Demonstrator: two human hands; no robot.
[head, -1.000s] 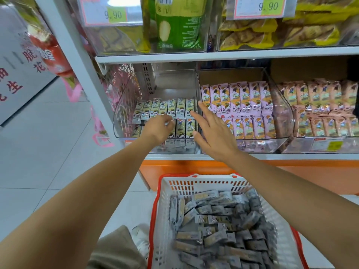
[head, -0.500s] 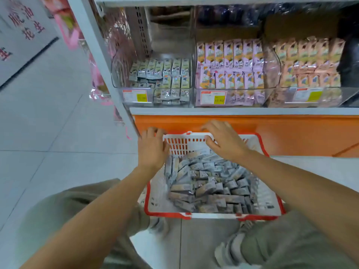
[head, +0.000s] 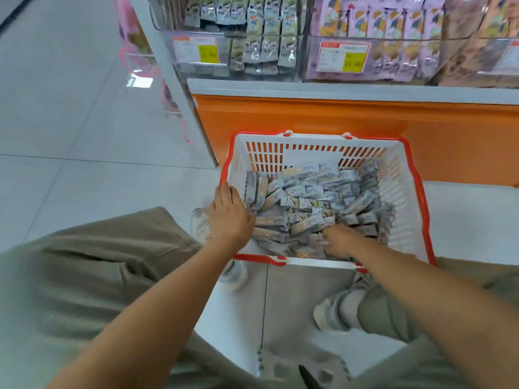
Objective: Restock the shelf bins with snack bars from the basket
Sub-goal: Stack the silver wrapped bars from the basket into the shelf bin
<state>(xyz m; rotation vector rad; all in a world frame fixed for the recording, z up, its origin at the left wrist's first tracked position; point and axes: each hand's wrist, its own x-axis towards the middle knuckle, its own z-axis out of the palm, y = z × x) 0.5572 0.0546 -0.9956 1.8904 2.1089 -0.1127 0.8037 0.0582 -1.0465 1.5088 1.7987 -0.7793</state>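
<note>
A white basket with a red rim [head: 317,137] stands on the floor in front of the shelf, filled with several grey-wrapped snack bars [head: 309,197]. My left hand [head: 229,217] lies flat at the basket's left wall, thumb against the bars. My right hand [head: 339,240] is dug into the pile near the front wall, fingers curled round bars. Above, a clear shelf bin [head: 191,70] holds rows of the same grey bars [head: 264,29].
A second clear bin to the right holds pink-wrapped bars [head: 379,23]. The orange shelf base [head: 337,113] runs right behind the basket. My knees and a shoe [head: 331,313] flank the basket's near side. Tiled floor [head: 70,108] opens to the left.
Both hands came down from the shelf bin to the basket. They then moved from its far rim into it: the left to the left wall, the right into the pile.
</note>
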